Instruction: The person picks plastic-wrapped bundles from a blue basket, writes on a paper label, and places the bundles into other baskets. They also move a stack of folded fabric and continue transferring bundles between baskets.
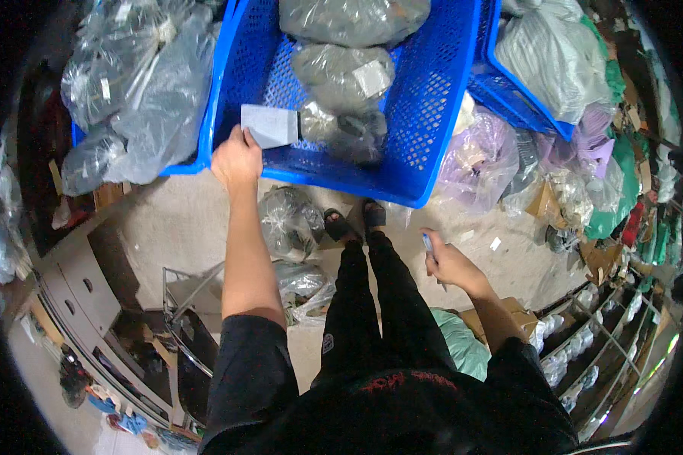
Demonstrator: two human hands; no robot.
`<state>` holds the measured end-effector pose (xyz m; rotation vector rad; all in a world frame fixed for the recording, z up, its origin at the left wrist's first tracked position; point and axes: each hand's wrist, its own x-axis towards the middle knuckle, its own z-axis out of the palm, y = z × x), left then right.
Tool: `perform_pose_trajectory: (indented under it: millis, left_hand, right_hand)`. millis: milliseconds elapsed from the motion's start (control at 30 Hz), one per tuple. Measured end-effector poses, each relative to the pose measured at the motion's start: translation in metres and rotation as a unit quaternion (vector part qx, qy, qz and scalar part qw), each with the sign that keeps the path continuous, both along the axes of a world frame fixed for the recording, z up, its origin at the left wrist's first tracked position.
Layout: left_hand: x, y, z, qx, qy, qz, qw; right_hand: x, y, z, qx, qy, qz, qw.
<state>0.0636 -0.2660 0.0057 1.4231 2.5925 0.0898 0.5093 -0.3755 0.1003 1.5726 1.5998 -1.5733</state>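
My left hand [237, 159] pinches the corner of a pale grey rectangular pad or paper slip [275, 126] between thumb and fingers. It holds this over the near left part of a large blue plastic crate [341, 182]. Inside the crate lie knotted clear plastic bags [334, 72] with grey and dark contents; a small white label [372, 78] is on one of them. Lower right, my right hand [455, 267] is closed around a slim pen [428, 243], away from the crate and above the floor.
Grey-filled plastic bags [140, 91] overflow another crate at the left. Purple-tinted bags [478, 159] and a further blue crate [524, 102] stand to the right. A bagged bundle [290, 222] lies near my feet. A metal-framed chair [190, 334] is lower left, a wire rack [599, 341] lower right.
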Motion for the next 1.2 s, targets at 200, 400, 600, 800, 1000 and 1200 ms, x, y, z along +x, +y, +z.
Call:
perform_pose_trajectory:
  millis: [200, 400, 600, 800, 1000, 1200]
  left_hand:
    - [0.002, -0.002, -0.003, -0.022, 0.022, -0.003, 1.000]
    - [-0.003, -0.004, -0.018, -0.090, 0.050, 0.014, 0.995]
    - [-0.014, -0.006, -0.031, -0.031, 0.058, 0.011, 0.998]
    - [-0.021, -0.006, -0.037, -0.028, 0.077, 0.011, 0.997]
    - [-0.016, -0.002, -0.033, -0.055, 0.089, 0.008, 0.994]
    - [-0.017, -0.002, -0.030, -0.097, 0.078, 0.024, 0.992]
  right_hand:
    - [0.028, -0.057, -0.182, 0.159, -0.036, 0.154, 0.974]
    - [0.057, -0.036, -0.323, 0.051, -0.278, -0.002, 0.959]
    - [0.082, -0.049, -0.392, 0.049, -0.326, -0.059, 0.942]
    - [0.102, -0.079, -0.443, 0.228, -0.113, -0.036, 0.966]
    - [0.110, -0.067, -0.369, 0.056, -0.026, -0.316, 0.947]
    - [0.097, -0.069, -0.324, -0.077, 0.059, -0.412, 0.906]
